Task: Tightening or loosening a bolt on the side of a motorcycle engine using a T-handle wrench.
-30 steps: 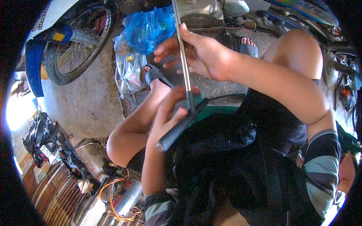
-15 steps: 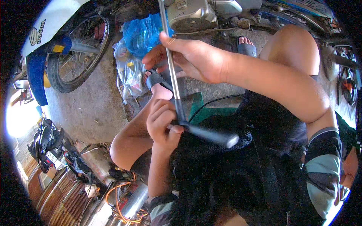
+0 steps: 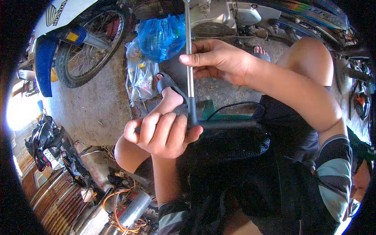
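Note:
A long-shafted wrench (image 3: 190, 84) stands nearly straight up and down in the head view, its chrome rod ending in a dark joint. From that joint a handle bar (image 3: 231, 124) reaches rightward, smeared by motion. My left hand (image 3: 162, 135) is at the joint, fingers curled and thumb beside it; it hides whatever part of the handle lies behind. Around the middle of the rod my right hand (image 3: 219, 60) closes loosely, thumb in front and fingers behind. The wrench's upper end meets the silver engine casing (image 3: 215, 13); the exact contact is out of view.
Beyond my sandalled foot (image 3: 168, 84) lie a blue plastic bag (image 3: 162, 39) and a clear bag (image 3: 143, 80) with things inside. A motorcycle's front wheel (image 3: 92, 47) stands left on the concrete floor. An orange hose (image 3: 111, 205) curls over a metal cylinder (image 3: 135, 209) at lower left.
The rod has gone from slanted to nearly upright. Its handle bar has swung to point more level rightward. My left hand's fingers have shifted around the joint, and the whole view has moved a little.

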{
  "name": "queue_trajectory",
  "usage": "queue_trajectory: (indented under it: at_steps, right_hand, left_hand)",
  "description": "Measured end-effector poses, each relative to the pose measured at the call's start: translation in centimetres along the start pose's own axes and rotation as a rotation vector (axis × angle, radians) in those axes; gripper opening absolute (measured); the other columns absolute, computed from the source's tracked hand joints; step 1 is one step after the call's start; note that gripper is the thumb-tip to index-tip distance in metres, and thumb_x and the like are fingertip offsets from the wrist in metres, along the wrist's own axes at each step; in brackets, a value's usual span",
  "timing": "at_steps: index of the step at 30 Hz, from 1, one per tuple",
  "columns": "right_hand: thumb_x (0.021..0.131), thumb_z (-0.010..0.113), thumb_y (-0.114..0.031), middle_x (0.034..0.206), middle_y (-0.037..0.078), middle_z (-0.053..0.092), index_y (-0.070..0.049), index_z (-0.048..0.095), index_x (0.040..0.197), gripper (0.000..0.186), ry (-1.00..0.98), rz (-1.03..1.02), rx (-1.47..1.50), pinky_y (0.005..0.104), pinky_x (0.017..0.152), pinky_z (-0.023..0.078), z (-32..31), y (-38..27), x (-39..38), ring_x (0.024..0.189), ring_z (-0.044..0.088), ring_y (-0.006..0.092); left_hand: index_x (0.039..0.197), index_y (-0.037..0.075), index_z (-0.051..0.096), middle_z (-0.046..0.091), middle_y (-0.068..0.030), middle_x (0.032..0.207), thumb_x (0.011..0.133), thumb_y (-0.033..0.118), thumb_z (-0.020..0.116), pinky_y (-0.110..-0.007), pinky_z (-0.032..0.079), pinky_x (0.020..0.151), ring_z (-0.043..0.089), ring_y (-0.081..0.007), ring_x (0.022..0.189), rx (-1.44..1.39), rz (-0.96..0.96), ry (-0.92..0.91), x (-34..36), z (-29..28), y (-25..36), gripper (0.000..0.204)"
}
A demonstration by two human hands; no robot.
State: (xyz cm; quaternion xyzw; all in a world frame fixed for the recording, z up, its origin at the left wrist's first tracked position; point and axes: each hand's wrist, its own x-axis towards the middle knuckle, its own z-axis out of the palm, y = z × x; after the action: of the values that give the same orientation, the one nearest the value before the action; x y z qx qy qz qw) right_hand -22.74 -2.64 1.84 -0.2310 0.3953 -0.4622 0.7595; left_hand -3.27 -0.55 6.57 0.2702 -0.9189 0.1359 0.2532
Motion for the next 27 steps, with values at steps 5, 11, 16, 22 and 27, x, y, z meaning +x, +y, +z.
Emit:
queue_trajectory:
  at_steps: [5,11,16,22,27]
  right_hand:
    - [0.075,0.069,-0.023,0.083,0.002,0.06,-0.006,0.058,0.084,0.023,-0.014,-0.045,0.021,0.0241,0.075,0.048,-0.4,0.4,0.3,0.078,0.058,0.0106]
    - [0.075,0.069,-0.022,0.08,0.005,0.06,-0.003,0.058,0.083,0.023,0.036,-0.129,0.094,0.0249,0.07,0.048,0.5,0.6,-0.5,0.074,0.058,0.0117]
    - [0.075,0.069,-0.022,0.08,0.005,0.059,-0.003,0.058,0.084,0.023,0.064,-0.145,0.153,0.0258,0.07,0.049,1.0,0.6,-0.9,0.073,0.058,0.0129]
    - [0.076,0.067,-0.021,0.084,0.007,0.059,-0.003,0.057,0.086,0.023,-0.017,-0.158,0.221,0.0261,0.073,0.048,0.8,0.9,-0.6,0.077,0.058,0.0136]
    - [0.078,0.065,-0.022,0.088,0.008,0.06,-0.001,0.056,0.092,0.026,-0.025,-0.111,0.225,0.0262,0.075,0.048,0.9,0.7,-0.3,0.082,0.059,0.0146]
  left_hand:
    - [0.068,0.017,0.054,0.051,0.0111,0.061,0.08,0.053,0.05,-0.032,0.029,0.069,0.043,-0.0104,0.068,0.093,-0.016,0.184,-0.5,0.6,-0.6,0.038]
    - [0.108,0.005,0.046,0.046,-0.0144,0.101,0.082,0.051,0.041,-0.036,0.035,0.084,0.047,-0.0257,0.093,-0.93,-0.776,0.866,-1.7,1.8,0.2,0.053]
    - [0.112,0.006,0.044,0.044,-0.0075,0.095,0.085,0.053,0.036,-0.042,0.04,0.084,0.048,-0.0243,0.094,-1.818,-1.506,0.704,-2.7,1.3,1.2,0.055]
    - [0.111,0.01,0.042,0.046,-0.0101,0.09,0.084,0.06,0.033,-0.043,0.036,0.089,0.046,-0.0272,0.092,-2.716,-1.105,-0.103,-2.7,3.2,2.4,0.058]
    - [0.103,0.011,0.041,0.044,-0.004,0.065,0.084,0.059,0.032,-0.033,0.035,0.068,0.046,-0.0211,0.069,-2.635,-1.029,-0.009,-2.2,3.5,2.1,0.052]
